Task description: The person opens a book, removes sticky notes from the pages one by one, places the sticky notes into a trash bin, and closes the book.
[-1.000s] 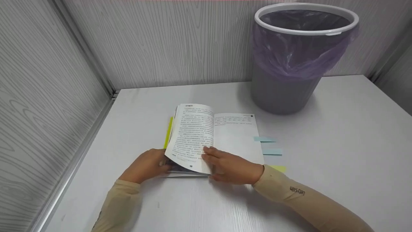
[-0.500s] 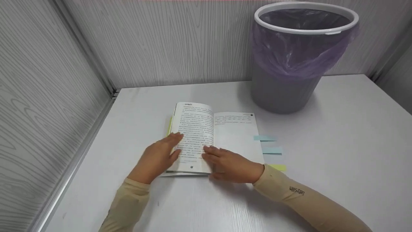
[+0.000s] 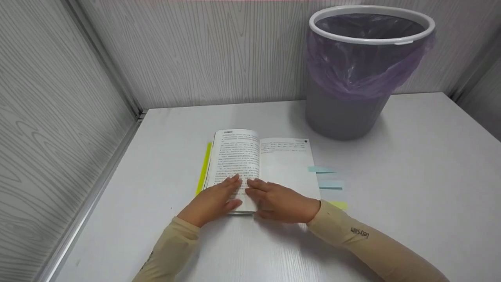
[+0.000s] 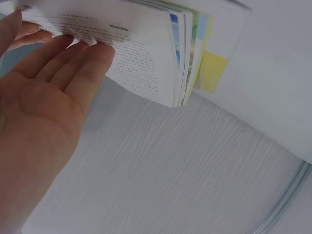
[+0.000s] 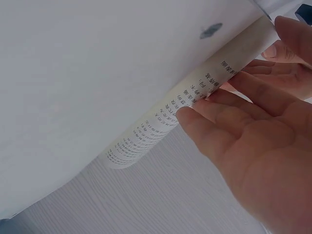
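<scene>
An open book [image 3: 238, 156] lies on the white table, its left page full of printed text and its right page mostly blank. My left hand [image 3: 214, 200] rests with extended fingers on the lower part of the left page. Close beside it, my right hand [image 3: 287, 201] lies across the lower book near the spine, fingertips on the left page's inner edge. In the left wrist view, the straight fingers [image 4: 92, 68] touch the printed page [image 4: 141, 53]. The right wrist view shows the right hand's fingers [image 5: 204, 129] against the curved page by the spine.
Pale blue sticky tabs [image 3: 330, 185] and a yellow tab [image 3: 339, 205] stick out from the book's right side. A bright yellow strip [image 3: 204, 168] shows along its left edge. A grey trash bin [image 3: 340, 117] with a purple liner [image 3: 352, 74] stands at the back right.
My left hand has come from the book's lower left corner onto the left page, then slid right toward the spine. The lifted page now lies flatter. My right hand has stayed put.
</scene>
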